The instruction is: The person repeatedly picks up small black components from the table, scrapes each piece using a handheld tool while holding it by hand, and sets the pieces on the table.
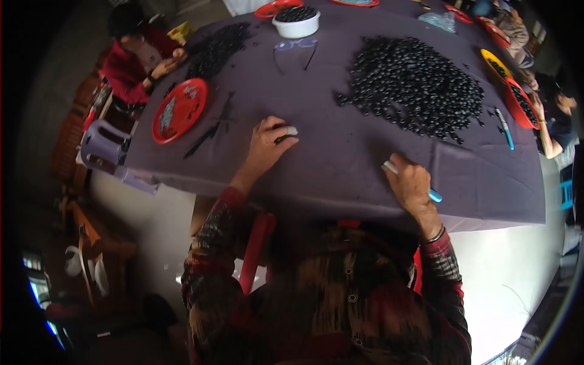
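Over the near side of the table, my left hand [267,145] is curled, thumb and fingers drawn toward each other. A dark patch shows between them, too small to name. Pale wrapping covers the tips of its thumb and a finger. My right hand [410,184] is closed around a slim pen-like tool [435,196], whose light blue end sticks out beside the wrist. Pale wrapping shows on a fingertip of this hand too. Beyond it spreads a large heap of small shiny black pieces [417,85]. A similar blue and white pen-like tool [505,129] lies to its right.
A purple-grey cloth [322,158] covers the table. At left are a red plate [159,118] with pale bits, dark strips [204,139] and another black heap [219,48]. Eyeglasses [295,44] lie below a white bowl [298,27]. People sit at left and right, near red and yellow containers.
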